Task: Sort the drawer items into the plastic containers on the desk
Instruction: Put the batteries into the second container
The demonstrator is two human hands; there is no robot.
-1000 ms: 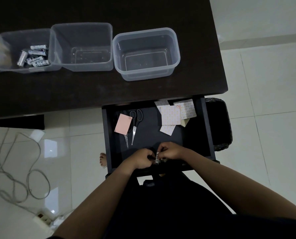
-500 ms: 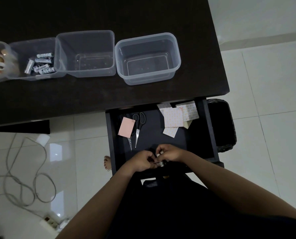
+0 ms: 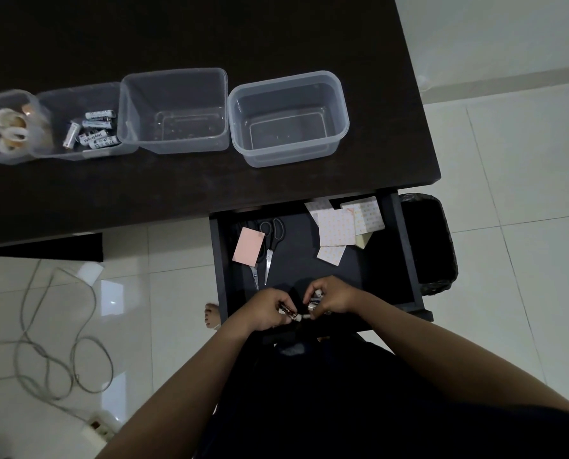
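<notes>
1. A dark desk [image 3: 193, 193] fills the upper part of the view, its right end over a white tiled floor [image 3: 524, 160].
2. The open drawer [image 3: 405, 246] juts out below the desk's front edge, and a black bin [image 3: 432, 240] stands just beside its right wall.
3. Four clear plastic containers [image 3: 288, 119] sit in a row on the desk: the two on the right hold nothing, the next holds batteries [image 3: 96, 129], and the leftmost holds tape rolls [image 3: 9, 130].
4. In the drawer lie patterned paper squares [image 3: 337, 226] at the back right, with scissors [image 3: 271, 241] and a pink notepad [image 3: 248, 248] at the left.
5. At the drawer's near edge the left hand [image 3: 268, 309] pinches a small battery [image 3: 288, 311] (dark with a white tip), fingers curled.
6. The right hand [image 3: 334, 296], close beside it, grips several loose batteries [image 3: 316, 299]; how many, I cannot tell.
</notes>
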